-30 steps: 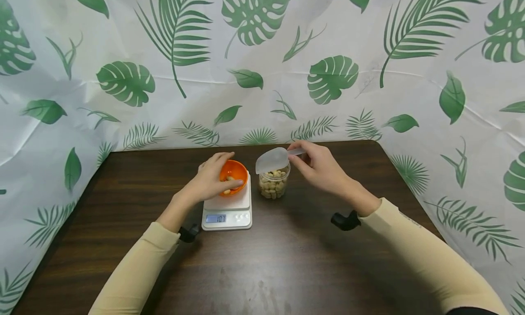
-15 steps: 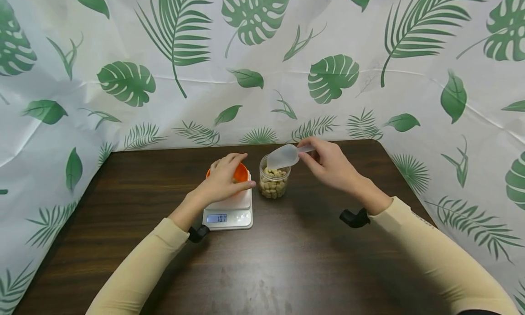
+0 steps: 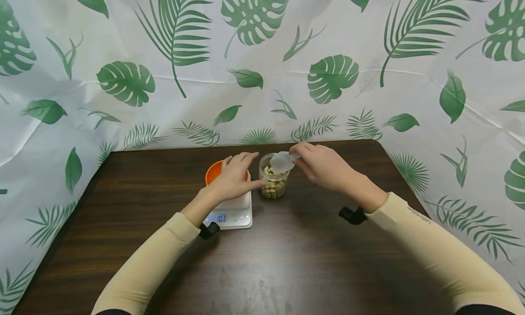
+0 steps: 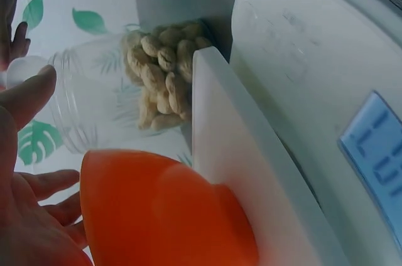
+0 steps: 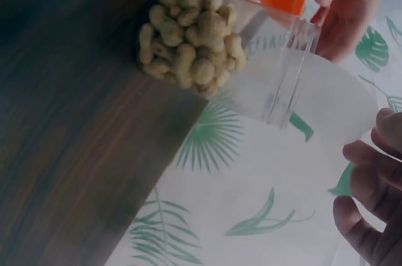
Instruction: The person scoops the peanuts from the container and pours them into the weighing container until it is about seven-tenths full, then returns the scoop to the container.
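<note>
My right hand [image 3: 324, 165] pinches the handle of a translucent white scoop [image 3: 282, 162], whose bowl dips into the mouth of a clear jar [image 3: 274, 188]. Peanuts in their shells [image 5: 191, 43] fill the lower part of that jar. My left hand [image 3: 233, 178] is spread, thumb and fingertips reaching toward the jar's rim. Behind it an orange bowl [image 3: 213, 172] stands on a white kitchen scale [image 3: 239, 220], partly hidden by the hand. In the left wrist view the fingers [image 4: 53, 184] lie close beside the rim of the bowl.
The dark wooden table [image 3: 287, 251] ends at a leaf-printed sheet [image 3: 262, 78] behind and at the sides. The scale's display [image 3: 220, 218] reads 10.7. Black wrist cameras [image 3: 352, 215] sit under both cuffs.
My left hand has moved right from over the orange bowl toward the jar. The scoop has shifted from above the jar down into its mouth. The display still reads 10.7.
</note>
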`<state>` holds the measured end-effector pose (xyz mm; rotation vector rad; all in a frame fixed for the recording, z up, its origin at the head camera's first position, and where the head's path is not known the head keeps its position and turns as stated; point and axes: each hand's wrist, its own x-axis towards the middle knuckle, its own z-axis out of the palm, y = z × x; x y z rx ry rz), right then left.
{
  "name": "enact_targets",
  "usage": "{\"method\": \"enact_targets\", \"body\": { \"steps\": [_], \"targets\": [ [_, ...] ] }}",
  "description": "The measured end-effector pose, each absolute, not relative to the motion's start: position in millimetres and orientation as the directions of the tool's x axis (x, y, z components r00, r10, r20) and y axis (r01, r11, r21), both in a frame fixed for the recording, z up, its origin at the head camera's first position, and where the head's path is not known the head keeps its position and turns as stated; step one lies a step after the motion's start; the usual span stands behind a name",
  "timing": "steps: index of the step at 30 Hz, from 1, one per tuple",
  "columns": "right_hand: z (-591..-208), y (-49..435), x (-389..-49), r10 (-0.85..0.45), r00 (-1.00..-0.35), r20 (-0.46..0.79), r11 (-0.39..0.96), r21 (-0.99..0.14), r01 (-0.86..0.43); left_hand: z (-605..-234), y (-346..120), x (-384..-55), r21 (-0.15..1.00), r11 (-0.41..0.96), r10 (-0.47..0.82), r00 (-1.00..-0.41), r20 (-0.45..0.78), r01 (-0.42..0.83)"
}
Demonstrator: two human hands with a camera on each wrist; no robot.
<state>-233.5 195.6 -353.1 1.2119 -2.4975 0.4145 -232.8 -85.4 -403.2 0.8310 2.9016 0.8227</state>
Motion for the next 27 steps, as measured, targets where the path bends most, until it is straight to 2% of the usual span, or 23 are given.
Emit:
{"method": "enact_targets", "body": {
  "steps": [8, 13, 27],
  "targets": [
    [-351.9, 186.4, -236.0, -0.761, -0.544, 0.352, 0.609, 0.099, -0.787, -401.3, -72.4, -239.7, 0.503, 0.726, 0.492, -0.865, 0.096, 0.469],
    [-351.5, 181.2, -237.3, -0.795, -0.514, 0.323, 0.585, 0.185, -0.790, -401.7, -65.8, -243.6, 0.499, 0.737, 0.492, -0.868, 0.067, 0.456],
    [-356.2, 175.1, -242.8, -0.818, -0.496, 0.293, 0.558, 0.190, -0.808, -403.3, -61.1, -249.7, 0.519, 0.732, 0.489, -0.871, 0.052, 0.442]
  ]
}}
